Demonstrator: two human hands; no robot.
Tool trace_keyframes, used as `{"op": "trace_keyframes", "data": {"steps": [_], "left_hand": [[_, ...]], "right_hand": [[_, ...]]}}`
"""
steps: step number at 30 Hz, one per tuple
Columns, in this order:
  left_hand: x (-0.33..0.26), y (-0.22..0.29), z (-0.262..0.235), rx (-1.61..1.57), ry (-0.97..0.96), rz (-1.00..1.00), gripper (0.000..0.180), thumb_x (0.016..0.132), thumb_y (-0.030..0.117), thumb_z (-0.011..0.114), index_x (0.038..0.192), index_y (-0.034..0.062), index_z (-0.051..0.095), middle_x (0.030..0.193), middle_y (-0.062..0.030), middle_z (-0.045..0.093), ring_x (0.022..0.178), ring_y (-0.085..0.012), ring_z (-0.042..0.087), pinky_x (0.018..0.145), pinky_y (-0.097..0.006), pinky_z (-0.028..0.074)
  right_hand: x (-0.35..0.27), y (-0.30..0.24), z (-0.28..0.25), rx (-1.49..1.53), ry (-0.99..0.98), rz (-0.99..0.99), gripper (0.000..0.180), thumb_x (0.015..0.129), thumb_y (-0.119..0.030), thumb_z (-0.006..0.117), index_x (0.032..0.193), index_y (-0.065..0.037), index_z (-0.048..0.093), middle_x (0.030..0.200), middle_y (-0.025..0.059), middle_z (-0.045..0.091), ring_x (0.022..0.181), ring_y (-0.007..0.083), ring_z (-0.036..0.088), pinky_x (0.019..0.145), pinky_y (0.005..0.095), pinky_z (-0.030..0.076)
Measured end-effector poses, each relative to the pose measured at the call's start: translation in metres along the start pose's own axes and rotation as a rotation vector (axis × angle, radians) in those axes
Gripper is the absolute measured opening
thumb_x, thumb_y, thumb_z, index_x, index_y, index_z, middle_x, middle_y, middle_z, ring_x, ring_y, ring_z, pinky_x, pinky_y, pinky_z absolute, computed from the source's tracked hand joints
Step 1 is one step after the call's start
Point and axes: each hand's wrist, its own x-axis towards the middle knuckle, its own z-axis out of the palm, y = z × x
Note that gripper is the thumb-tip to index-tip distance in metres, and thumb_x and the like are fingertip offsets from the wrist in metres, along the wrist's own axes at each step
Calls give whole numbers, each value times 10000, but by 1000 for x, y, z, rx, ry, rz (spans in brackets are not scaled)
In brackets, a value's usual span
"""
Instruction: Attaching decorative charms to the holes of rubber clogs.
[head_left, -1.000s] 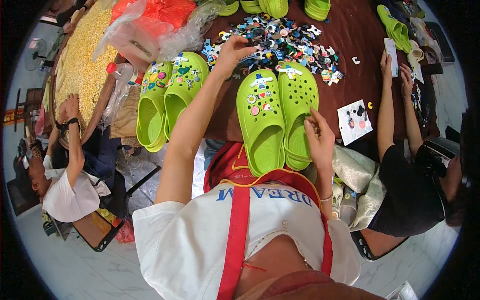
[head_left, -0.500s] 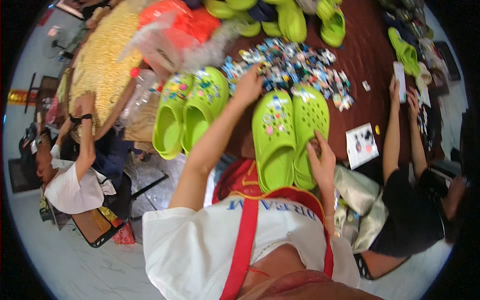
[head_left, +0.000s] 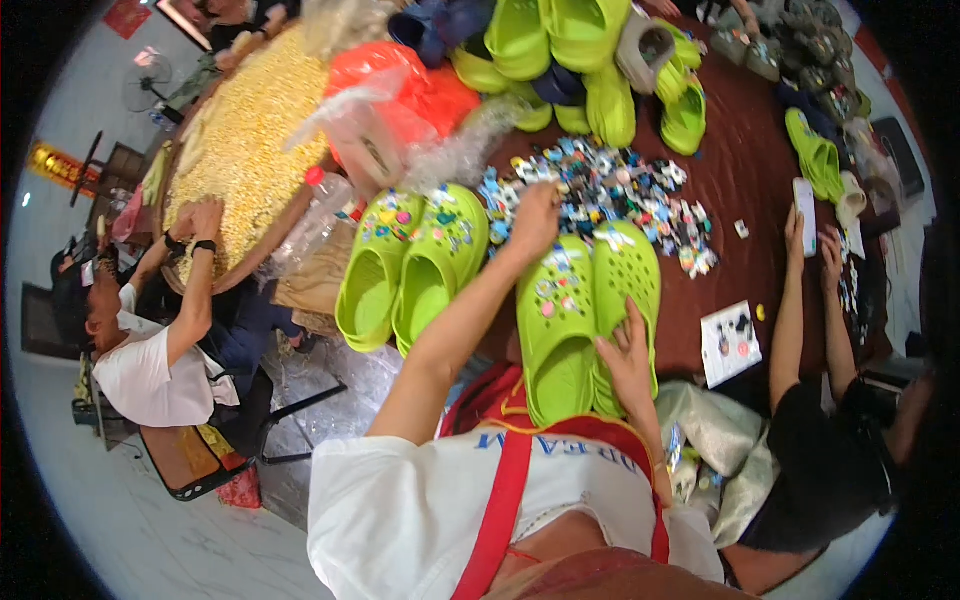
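In front of me stands a pair of lime-green clogs. The left clog (head_left: 555, 310) has several charms on its upper; the right clog (head_left: 628, 268) shows one white charm near the toe and bare holes below. My right hand (head_left: 630, 362) rests on this right clog, fingers stretched and apart. My left hand (head_left: 537, 218) reaches into a heap of small colourful shoe charms (head_left: 630, 190) beyond the toes. Its fingers are curled together, and what they pinch, if anything, is hidden. Left of my forearm sits another decorated green pair (head_left: 440, 250).
Dark-red cloth (head_left: 740, 190) covers the table. More green clogs (head_left: 590, 40) and a red plastic bag (head_left: 400, 95) lie beyond the heap. At right are a printed card (head_left: 731, 343) and a person holding a phone (head_left: 805, 215). Another person (head_left: 165, 370) handles yellow pieces (head_left: 250, 130) at left.
The view has shifted, so the scene sits lower in the picture. My left hand stays at the charm heap. My right hand's fingers have shifted inward over the right clog's upper.
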Motion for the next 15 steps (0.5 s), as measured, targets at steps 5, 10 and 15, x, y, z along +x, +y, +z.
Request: {"op": "trace_keyframes", "data": {"steps": [5, 10, 15], "left_hand": [[11, 11, -44, -60, 45, -356, 215, 812, 167, 524, 953, 25, 603, 880, -197, 625, 852, -353, 594, 751, -421, 453], [-15, 10, -45, 247, -387, -485, 230, 833, 222, 519, 967, 52, 596, 874, -175, 637, 833, -356, 605, 737, -429, 459], [-9, 12, -35, 25, -254, -310, 260, 826, 163, 511, 1057, 90, 607, 961, -156, 610, 886, -328, 580, 763, -401, 453]], "right_hand": [[-1, 14, -15, 64, 73, 20, 519, 832, -112, 587, 1276, -48, 326, 1318, 152, 345, 1225, 312, 355, 985, 392, 326], [-3, 24, -21, -58, -24, 121, 519, 838, -172, 594, 1275, -13, 364, 1213, 143, 485, 1110, 244, 471, 905, 341, 395], [-8, 24, -13, -436, -56, 101, 685, 812, -283, 613, 1308, 62, 289, 1223, 249, 452, 1121, 332, 470, 919, 374, 386]]}}
